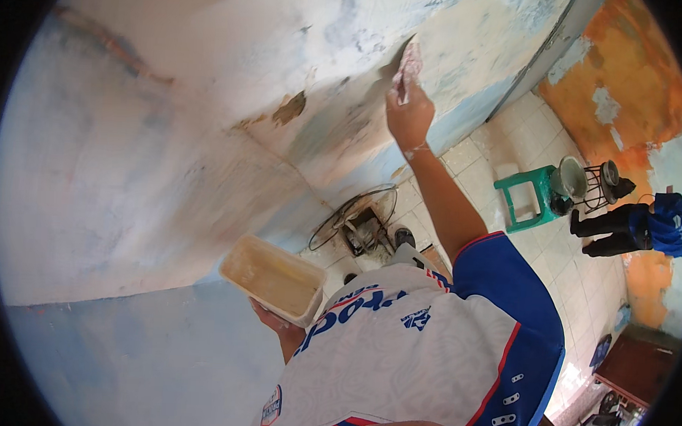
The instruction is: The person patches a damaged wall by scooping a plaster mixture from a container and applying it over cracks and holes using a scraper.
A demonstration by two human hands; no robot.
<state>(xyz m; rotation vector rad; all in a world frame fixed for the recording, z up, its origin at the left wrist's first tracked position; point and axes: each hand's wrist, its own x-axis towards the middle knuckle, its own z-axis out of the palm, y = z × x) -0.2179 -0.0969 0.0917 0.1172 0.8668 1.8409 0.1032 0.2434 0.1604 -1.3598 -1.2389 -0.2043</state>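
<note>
My right hand [409, 115] is raised to the patchy white wall [337, 121], its fingers closed on a flat scraper [408, 64] caked with pale filler, whose tip is at the wall surface. To its lower left on the wall is a dark flaked patch [288, 108] with a crack running down from it. Lower down, my left hand [274, 320] grips a cream rectangular plastic tub [270, 275] by its underside and near side; the inside is coated with pale residue. Part of that hand is hidden behind the tub.
Below on the tiled floor [465, 157] are a cable coil with a dark box [363, 228], a green stool [525, 183], a grey bucket [568, 181] and a metal rack [595, 190]. A co-worker [656, 223] in blue stands by the orange wall [579, 79]. A brown cabinet [631, 361] is lower right.
</note>
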